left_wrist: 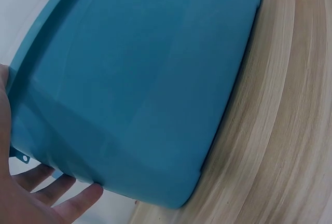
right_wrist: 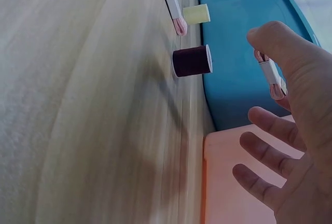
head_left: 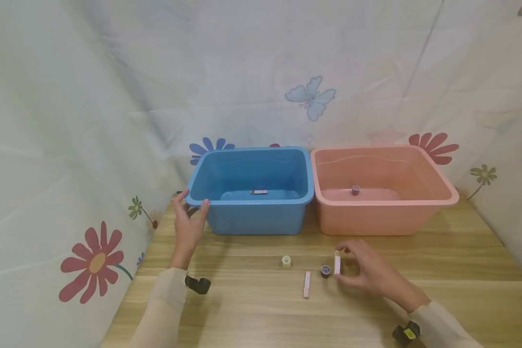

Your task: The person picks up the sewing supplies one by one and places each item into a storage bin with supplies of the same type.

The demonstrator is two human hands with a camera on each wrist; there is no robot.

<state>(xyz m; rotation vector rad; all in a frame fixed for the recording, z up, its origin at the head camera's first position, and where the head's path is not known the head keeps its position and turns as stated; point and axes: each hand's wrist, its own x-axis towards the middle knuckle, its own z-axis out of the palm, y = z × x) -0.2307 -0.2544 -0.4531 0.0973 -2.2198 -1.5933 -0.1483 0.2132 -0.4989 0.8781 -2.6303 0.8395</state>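
Observation:
Between thumb and index finger, my right hand pinches the ends of a pink thread skein with a white paper band, held above the table; the other fingers are spread. Close by on the table stand a dark thread spool and a pale yellow spool. Another pink skein lies near them. My left hand holds the front left corner of the blue bin, thumb at the front rim and fingers along the side. One banded skein lies inside that bin.
A pink bin stands right beside the blue one, with a dark spool inside. Both bins sit at the back of the wooden table, before a patterned curtain.

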